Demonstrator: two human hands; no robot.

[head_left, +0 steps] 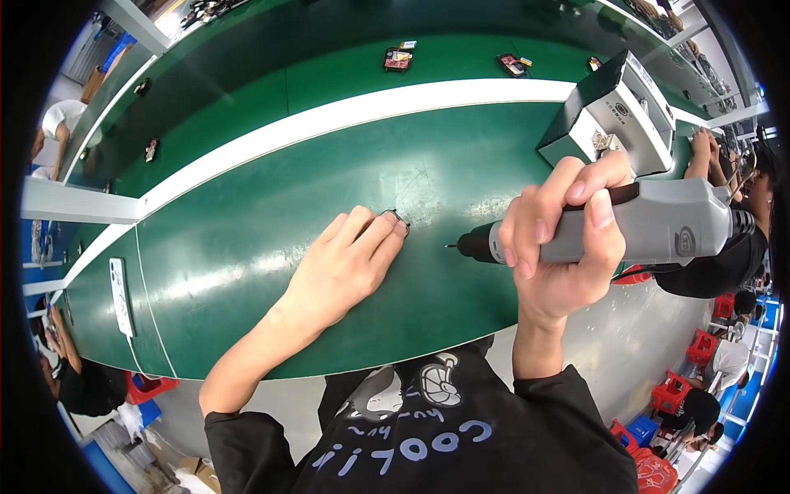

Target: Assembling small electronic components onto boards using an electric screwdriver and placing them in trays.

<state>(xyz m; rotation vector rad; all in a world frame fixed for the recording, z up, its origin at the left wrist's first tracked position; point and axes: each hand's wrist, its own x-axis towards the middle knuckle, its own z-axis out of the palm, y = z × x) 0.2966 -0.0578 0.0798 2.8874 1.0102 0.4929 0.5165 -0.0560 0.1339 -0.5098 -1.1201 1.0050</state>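
The left hand [346, 267] lies flat on the green desk [247, 247], fingertips pressing a small dark part [398, 218]. Just right of this part, the right hand [559, 247] has its grip closed around a grey electric screwdriver [650, 226].

On the green bench [247, 272] there is one white phone [120, 295] at its left end and one box-shaped grey device [613, 115] at its right end. One electric screwdriver [625, 226] is above the bench. Beyond the bench's white stripe lie two small dark trays [397, 59] [511, 64].

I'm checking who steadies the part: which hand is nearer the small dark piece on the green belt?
Left. The left hand has its fingertips on the small dark piece; the right hand holds the electric screwdriver off to its right.
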